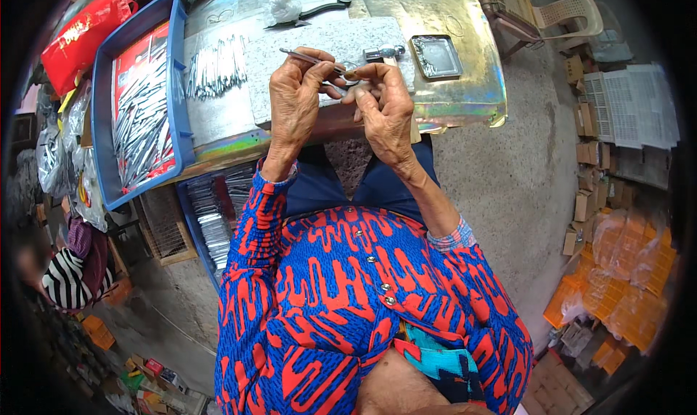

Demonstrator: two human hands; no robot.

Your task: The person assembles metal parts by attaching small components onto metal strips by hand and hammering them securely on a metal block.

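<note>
Head view: left hand (292,99) closed, pinching a thin metal rod (305,56) between thumb and fingers. Right hand (383,108) curled, fingertips meeting the rod's right end. Rod sits above the surface (465,103), long axis left-right, slightly tilted down to the right. Loose rod pile (216,68) left of it, blue tray (102,110) beyond.

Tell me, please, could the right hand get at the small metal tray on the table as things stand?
Probably yes. The small metal tray lies just beyond the right hand with bare table between them, but that hand is pinching a small part with the left hand and would need to let go.
</note>
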